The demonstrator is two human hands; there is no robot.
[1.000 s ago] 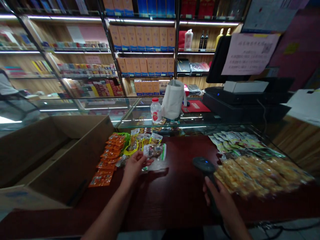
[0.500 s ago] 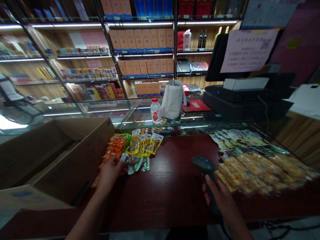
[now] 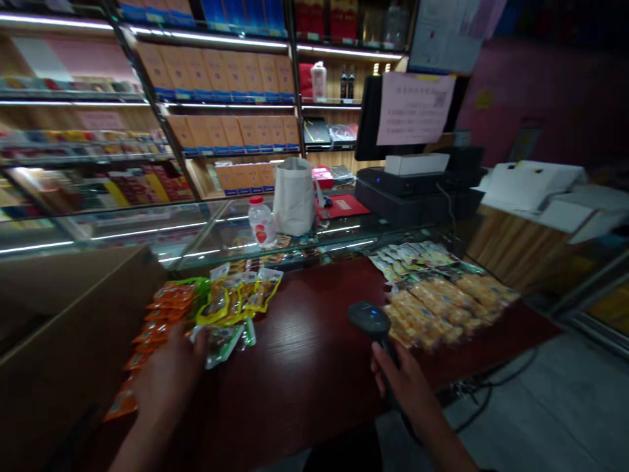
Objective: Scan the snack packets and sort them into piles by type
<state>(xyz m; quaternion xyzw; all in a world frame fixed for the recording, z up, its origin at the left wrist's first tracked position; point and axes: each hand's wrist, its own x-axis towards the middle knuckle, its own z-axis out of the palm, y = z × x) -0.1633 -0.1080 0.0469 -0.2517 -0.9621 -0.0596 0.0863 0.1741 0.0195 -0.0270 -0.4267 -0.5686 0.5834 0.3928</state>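
My right hand (image 3: 400, 377) is wrapped around the handle of a dark barcode scanner (image 3: 371, 321), its head pointing up and left with a small blue light showing. My left hand (image 3: 171, 370), somewhat blurred, has its fingers closed at the edge of a clear snack packet (image 3: 221, 344) with green trim. A second green-edged packet (image 3: 249, 333) lies just right of it. Behind these are yellow-edged snack packets (image 3: 240, 295). Orange snack packets (image 3: 170, 305) lie in an overlapping row beside and partly beneath my left hand.
An open cardboard box (image 3: 98, 314) stands at the left. Bagged golden snacks (image 3: 442, 305) and pale green packets (image 3: 410, 259) lie on the right. A red-capped bottle (image 3: 263, 226) and white paper bag (image 3: 293, 196) stand on the glass counter, near a monitor (image 3: 368, 118).
The view has swung to the right, so everything appears further left. The clear packet at my left hand has tilted and come slightly nearer. The scanner stays in my right hand.
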